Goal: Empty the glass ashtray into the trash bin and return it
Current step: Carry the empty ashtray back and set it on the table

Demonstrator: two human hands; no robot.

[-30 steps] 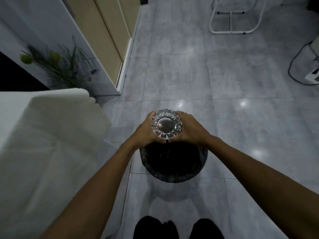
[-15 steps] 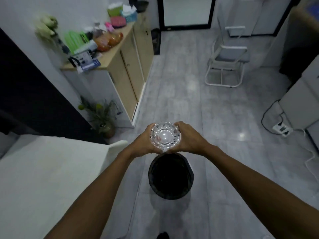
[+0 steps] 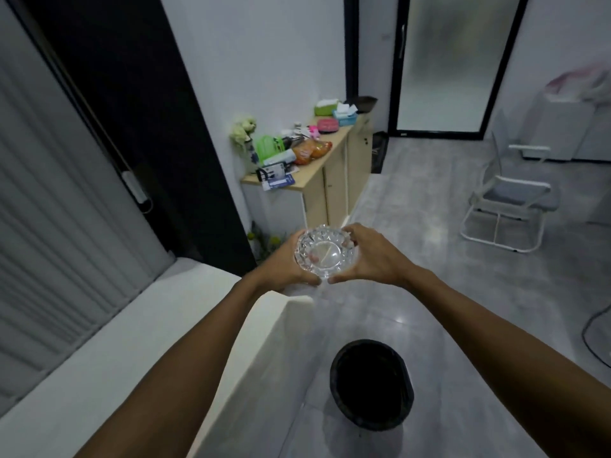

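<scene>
I hold a clear cut-glass ashtray (image 3: 325,252) in both hands, out in front of me at chest height, its bowl facing me. My left hand (image 3: 286,262) cups its left side and my right hand (image 3: 372,256) cups its right side, thumbs meeting under the rim. The black round trash bin (image 3: 372,383) stands on the grey tiled floor below and nearer to me, apart from the ashtray. Its inside is dark, so I cannot tell what it holds.
A white cushioned seat (image 3: 132,352) runs along my left, its corner close to the bin. A wooden cabinet (image 3: 330,183) loaded with clutter stands ahead by the wall. A white-framed chair (image 3: 510,200) sits at right, a black cable (image 3: 591,328) lies on the floor.
The view has tilted up from the floor to the room. The ashtray, once right above the bin's rim, is now raised well clear of it and held further forward.
</scene>
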